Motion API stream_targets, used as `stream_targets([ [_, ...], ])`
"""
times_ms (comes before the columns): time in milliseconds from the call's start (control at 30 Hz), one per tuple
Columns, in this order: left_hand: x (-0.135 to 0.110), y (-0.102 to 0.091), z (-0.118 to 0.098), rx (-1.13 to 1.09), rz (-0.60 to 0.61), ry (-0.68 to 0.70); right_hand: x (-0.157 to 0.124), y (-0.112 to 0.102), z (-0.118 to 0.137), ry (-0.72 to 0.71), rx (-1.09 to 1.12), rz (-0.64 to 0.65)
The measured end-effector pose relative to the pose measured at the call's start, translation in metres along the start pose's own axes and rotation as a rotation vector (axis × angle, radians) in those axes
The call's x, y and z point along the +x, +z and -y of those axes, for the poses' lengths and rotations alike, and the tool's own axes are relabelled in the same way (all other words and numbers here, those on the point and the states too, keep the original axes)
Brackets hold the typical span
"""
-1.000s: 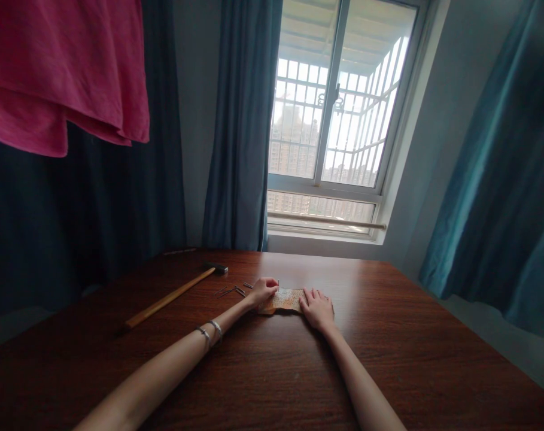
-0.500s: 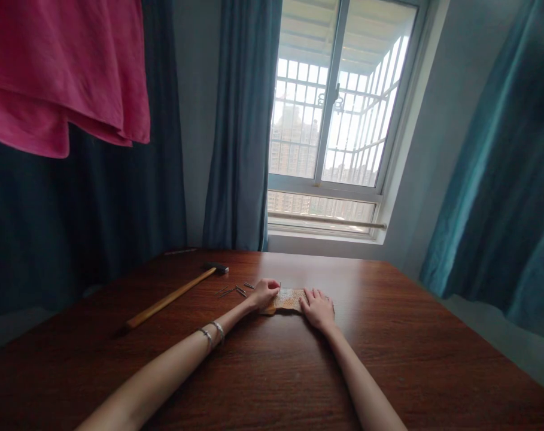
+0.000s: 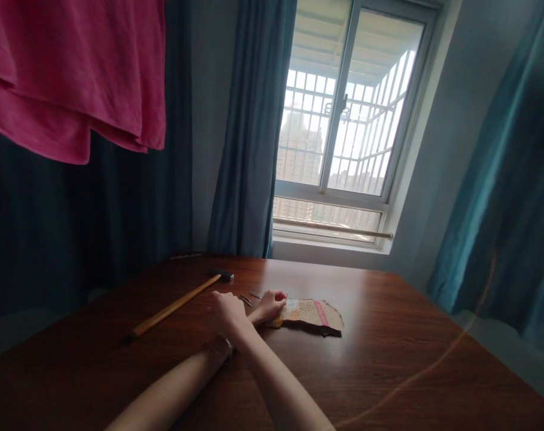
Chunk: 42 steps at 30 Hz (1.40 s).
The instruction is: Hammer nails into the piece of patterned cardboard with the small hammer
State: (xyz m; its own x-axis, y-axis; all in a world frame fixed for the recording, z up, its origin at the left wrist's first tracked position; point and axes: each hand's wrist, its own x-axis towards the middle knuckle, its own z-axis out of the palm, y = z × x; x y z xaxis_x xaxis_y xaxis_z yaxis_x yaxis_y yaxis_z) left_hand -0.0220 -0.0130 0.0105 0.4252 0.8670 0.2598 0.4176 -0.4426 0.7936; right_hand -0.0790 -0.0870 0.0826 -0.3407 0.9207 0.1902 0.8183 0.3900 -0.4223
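My left hand [image 3: 272,304] pinches a thin nail [image 3: 286,296], which stands upright at the left end of a piece of cardboard [image 3: 308,311]. The cardboard has a speckled print, a pink stripe and a ragged front edge. Crossing over the left forearm, my right hand [image 3: 229,316] is in the air with its fingers towards the left, partly hidden and blurred; they look loosely apart with nothing seen in them. Beyond it lies a hammer [image 3: 177,305] with a wooden handle and dark head. Loose nails [image 3: 246,300] lie between the hammer head and my left hand, partly covered.
A brown wooden table [image 3: 388,359] carries everything. A thin slender object [image 3: 185,256] lies at its far left edge. Behind are a barred window [image 3: 334,131] and blue curtains [image 3: 249,131]. Pink cloth [image 3: 74,84] hangs at upper left.
My right hand has lifted off the cardboard's right end and swung left across my left forearm, uncovering the pink stripe. The left hand keeps its pinch on the nail. The view has shifted slightly.
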Motion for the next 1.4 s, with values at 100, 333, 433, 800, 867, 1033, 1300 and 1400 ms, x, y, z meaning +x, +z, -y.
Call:
stream_targets([
  [100,0.002,0.003,0.007,0.077,-0.072,0.041,0.036,0.033,0.036,-0.175,-0.105,0.163],
  [333,0.002,0.004,0.011,0.134,-0.077,0.036,0.08,0.068,0.063,-0.195,-0.178,0.295],
  [433,0.0,0.003,0.009,0.139,-0.08,0.018,0.081,0.073,0.062,-0.229,-0.174,0.256],
  [800,0.001,0.003,0.018,0.138,-0.066,0.048,0.086,0.096,0.067,0.063,0.003,0.163],
  [867,0.001,0.003,0.018,0.139,-0.075,0.054,0.085,0.097,0.067,0.13,0.074,0.154],
  [1033,0.001,0.003,0.017,0.133,-0.083,0.063,0.08,0.084,0.062,0.295,0.336,0.069],
  [1300,-0.001,-0.002,0.007,0.149,-0.063,0.1,0.052,0.024,0.025,0.312,1.19,-0.26],
  [1400,-0.004,0.0,0.001,0.097,-0.064,0.048,0.019,-0.006,0.001,0.153,1.521,-0.278],
])
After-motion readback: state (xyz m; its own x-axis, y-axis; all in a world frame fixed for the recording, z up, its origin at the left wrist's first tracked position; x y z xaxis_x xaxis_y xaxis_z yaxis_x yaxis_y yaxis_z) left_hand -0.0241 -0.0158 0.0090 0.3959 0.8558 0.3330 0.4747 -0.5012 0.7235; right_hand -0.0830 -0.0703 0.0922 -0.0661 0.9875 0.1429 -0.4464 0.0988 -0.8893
